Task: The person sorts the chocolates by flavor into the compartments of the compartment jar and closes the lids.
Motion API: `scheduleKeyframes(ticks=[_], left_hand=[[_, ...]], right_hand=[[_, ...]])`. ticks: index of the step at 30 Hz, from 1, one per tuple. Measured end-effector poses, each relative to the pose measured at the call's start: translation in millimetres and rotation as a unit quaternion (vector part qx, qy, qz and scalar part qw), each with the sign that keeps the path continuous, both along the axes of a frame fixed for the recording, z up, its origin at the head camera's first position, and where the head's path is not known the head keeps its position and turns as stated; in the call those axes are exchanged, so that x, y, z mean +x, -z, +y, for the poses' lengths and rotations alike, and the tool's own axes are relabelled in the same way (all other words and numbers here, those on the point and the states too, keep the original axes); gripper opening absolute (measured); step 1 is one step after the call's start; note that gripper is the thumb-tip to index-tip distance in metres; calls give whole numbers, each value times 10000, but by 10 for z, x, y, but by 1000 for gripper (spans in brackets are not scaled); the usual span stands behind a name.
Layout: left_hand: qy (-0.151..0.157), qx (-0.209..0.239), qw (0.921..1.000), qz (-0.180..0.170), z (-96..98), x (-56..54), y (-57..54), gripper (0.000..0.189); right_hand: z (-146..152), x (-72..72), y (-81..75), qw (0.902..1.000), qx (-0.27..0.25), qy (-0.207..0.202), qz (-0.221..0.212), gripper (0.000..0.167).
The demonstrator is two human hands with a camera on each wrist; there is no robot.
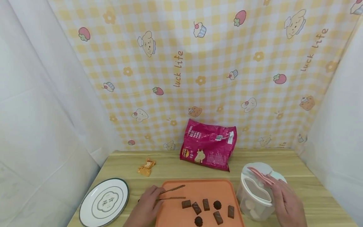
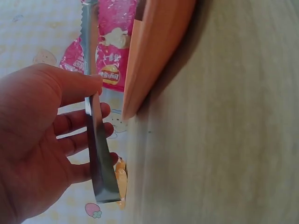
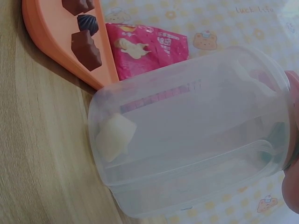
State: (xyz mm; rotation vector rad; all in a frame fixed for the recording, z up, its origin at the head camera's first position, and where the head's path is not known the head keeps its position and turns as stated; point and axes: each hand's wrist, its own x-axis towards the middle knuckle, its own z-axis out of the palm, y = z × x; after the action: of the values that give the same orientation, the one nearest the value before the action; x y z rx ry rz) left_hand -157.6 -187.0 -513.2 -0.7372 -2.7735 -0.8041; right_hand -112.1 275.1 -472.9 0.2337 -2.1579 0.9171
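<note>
My left hand (image 1: 146, 205) holds a pair of metal tongs (image 1: 175, 188) over the left edge of an orange tray (image 1: 195, 189); the tong arms stand apart. In the left wrist view, thumb and fingers grip the tongs (image 2: 100, 158) partway along. On the tray lie several chocolates, both brown bars (image 1: 206, 204) and dark ridged rounds (image 1: 217, 205). Right of it stands a clear plastic container (image 1: 259, 212) with pale pieces (image 1: 250, 206) at the bottom. My right hand (image 1: 289, 201) holds its raised pink lid (image 1: 258, 173), leaving one opening uncovered. In the right wrist view only fingers show.
A white plate (image 1: 88, 212) with a dark rim sits at the left. Behind it lie orange wrapped candies (image 1: 146, 168). A magenta snack bag (image 1: 210, 143) leans against the patterned cloth (image 1: 158, 119) at the back of the wooden table (image 1: 312, 186).
</note>
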Motion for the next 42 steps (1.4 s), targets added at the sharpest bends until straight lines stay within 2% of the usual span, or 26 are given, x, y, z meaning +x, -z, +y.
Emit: scheduleKeyframes(ticks=[5,11,17,25,32,35,38,42], left_hand=[[19,-81,9997,213,-39,0,28,27],[-53,-332,9994,121,-102,-8,79,29],[-64,-327,9994,64,-120,7,95,30],[-67,-259,9996,-58,-125,22,74,30],[-62,-369,9993,76,-123,14,68,33],[-115,-494,9985,193,-92,17,45,35],[-127,-438,9980,441,-7,18,-1,37],[103,-195,9973,705,228,-13,-98,32]], right_hand=[[-6,3,2,10000,37,6,-25,27],[-3,2,12,10000,21,4,-33,27],[4,4,20,10000,12,53,-43,26],[19,-21,35,9994,-7,-178,290,29],[6,-11,17,9998,13,-137,131,27],[2,-13,20,9996,-5,-178,212,28],[1,-11,26,9995,-15,-183,255,28],[2,-3,20,9998,-59,-88,144,26]])
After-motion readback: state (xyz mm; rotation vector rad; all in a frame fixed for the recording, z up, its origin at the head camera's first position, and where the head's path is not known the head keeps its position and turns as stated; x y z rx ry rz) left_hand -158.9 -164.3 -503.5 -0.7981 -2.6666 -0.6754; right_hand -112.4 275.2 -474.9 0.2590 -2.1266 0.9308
